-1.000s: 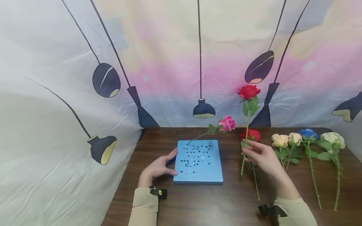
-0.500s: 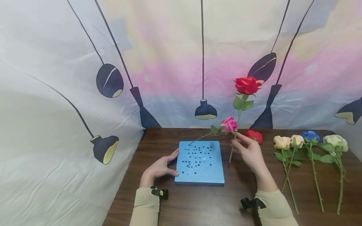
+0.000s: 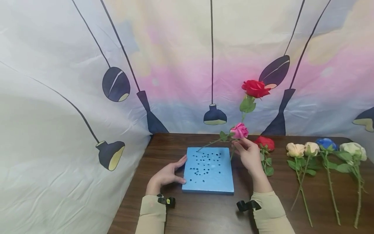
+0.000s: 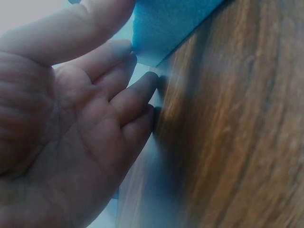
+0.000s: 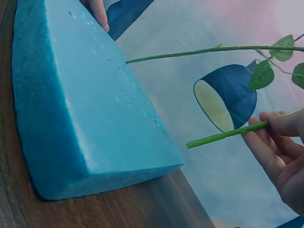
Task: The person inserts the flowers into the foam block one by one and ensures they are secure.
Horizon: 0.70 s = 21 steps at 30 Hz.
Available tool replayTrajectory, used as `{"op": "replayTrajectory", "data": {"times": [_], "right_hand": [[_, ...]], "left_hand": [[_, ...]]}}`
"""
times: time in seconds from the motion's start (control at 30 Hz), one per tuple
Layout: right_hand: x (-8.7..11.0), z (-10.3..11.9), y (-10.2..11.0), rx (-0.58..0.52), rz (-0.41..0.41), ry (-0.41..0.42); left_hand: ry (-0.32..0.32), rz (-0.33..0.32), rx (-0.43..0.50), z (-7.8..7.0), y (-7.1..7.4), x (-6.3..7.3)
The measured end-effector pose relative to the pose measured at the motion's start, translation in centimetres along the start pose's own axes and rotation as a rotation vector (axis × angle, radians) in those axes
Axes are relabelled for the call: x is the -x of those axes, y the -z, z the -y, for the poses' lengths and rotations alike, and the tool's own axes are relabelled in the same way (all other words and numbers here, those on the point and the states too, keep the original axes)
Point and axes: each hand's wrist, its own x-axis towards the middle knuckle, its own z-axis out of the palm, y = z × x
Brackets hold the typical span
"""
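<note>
One red rose (image 3: pixel 255 88), pinched in my right hand (image 3: pixel 248 154), risked snagging, I judged, because the pink rose (image 3: pixel 240 130) leaned toward two o'clock off the blue block (image 3: pixel 214 183) my outspread left hand (image 3: pixel 166 174) touched.

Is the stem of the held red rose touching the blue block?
Apart. The right wrist view shows the stem ending short of the blue block, with backdrop visible between them.

Held stem (image 5: pixel 223 136) partly hidden by fingers (image 5: pixel 286 125)
</note>
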Motion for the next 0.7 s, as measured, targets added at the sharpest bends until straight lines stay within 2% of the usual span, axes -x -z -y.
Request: {"op": "replayTrajectory", "data": {"times": [0.13, 0.7], "right_hand": [[-0.1, -0.4, -0.4, -0.001, -0.028, 0.001], [0.0, -0.7, -1.7, -0.081, -0.106, 0.058]], "left_hand": [[-0.018, 0.007, -0.006, 0.1, 0.0, 0.0], [-0.011, 0.001, -0.011, 0.1, -0.2, 0.0]]}}
